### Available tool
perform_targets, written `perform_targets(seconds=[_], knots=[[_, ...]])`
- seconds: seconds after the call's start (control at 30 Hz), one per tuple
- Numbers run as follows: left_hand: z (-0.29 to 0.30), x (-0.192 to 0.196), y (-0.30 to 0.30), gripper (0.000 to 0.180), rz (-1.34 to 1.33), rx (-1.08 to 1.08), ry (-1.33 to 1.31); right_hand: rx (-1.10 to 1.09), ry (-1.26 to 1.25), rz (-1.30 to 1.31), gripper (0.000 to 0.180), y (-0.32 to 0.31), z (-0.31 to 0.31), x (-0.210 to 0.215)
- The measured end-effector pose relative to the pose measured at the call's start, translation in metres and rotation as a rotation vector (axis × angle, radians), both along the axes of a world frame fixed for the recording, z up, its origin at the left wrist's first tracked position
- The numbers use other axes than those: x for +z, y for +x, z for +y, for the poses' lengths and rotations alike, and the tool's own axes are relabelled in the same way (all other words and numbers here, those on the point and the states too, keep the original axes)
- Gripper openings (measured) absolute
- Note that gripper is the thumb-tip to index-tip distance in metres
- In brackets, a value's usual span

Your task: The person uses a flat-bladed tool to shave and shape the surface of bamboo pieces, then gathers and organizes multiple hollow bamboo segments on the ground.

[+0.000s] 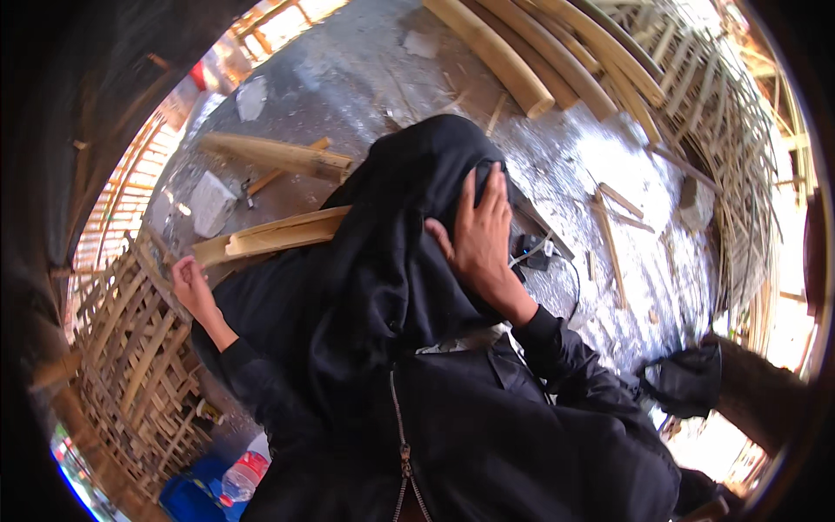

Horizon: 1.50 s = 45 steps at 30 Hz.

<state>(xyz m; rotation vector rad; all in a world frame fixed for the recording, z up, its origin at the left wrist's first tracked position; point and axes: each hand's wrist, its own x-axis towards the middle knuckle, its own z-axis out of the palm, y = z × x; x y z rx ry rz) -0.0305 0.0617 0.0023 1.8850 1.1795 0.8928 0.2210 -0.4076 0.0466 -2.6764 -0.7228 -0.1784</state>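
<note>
My right hand [484, 233] lies flat with its fingers stretched out on the black cloth [378, 252] over my raised knee; it holds nothing. Off to the left, my left hand [193, 291] is loosely closed, fingers curled in, just below the outer end of a split bamboo piece [287, 235]. Whether anything is inside those fingers cannot be made out. The bamboo piece runs from near that hand to my leg, and its inner end is hidden behind the cloth. A second split bamboo length [274, 155] lies beyond it on the floor, crossing a thin stick.
Several long bamboo poles [504, 56] lie at the far right, beside a woven bamboo lattice [713, 113]. A pale block [211, 204] rests at left. A small dark device with cables [532, 250] sits right of my knee. Another woven panel [139, 357] and a plastic bottle [245, 474] are lower left.
</note>
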Motion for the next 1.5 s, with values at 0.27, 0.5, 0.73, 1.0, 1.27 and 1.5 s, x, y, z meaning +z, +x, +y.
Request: perform_targets(seconds=[0.27,0.5,0.73,1.0,1.27,1.5], knots=[[-0.095,0.047,-0.093,0.031,0.49,0.068,0.258,0.01,0.34,-0.145,0.062,0.089,0.047,-0.002],[-0.149,0.013,-0.125,0.055,0.102,0.273,0.147,-0.062,0.564,0.004,0.045,0.135,0.012,-0.05],[-0.195,-0.002,-0.143,0.058,-0.089,0.347,-0.043,0.071,0.468,-0.042,0.059,0.084,0.001,-0.032],[-0.203,-0.015,-0.153,0.077,-0.017,0.666,-0.314,0.282,0.354,-0.245,0.085,0.106,-0.022,-0.056],[-0.2,0.013,-0.16,0.055,-0.026,0.746,-0.044,0.223,0.092,-0.493,0.032,0.118,0.052,0.018],[-0.162,0.024,-0.186,0.013,0.128,0.787,0.367,0.637,0.144,-0.262,0.041,0.073,0.138,0.115]])
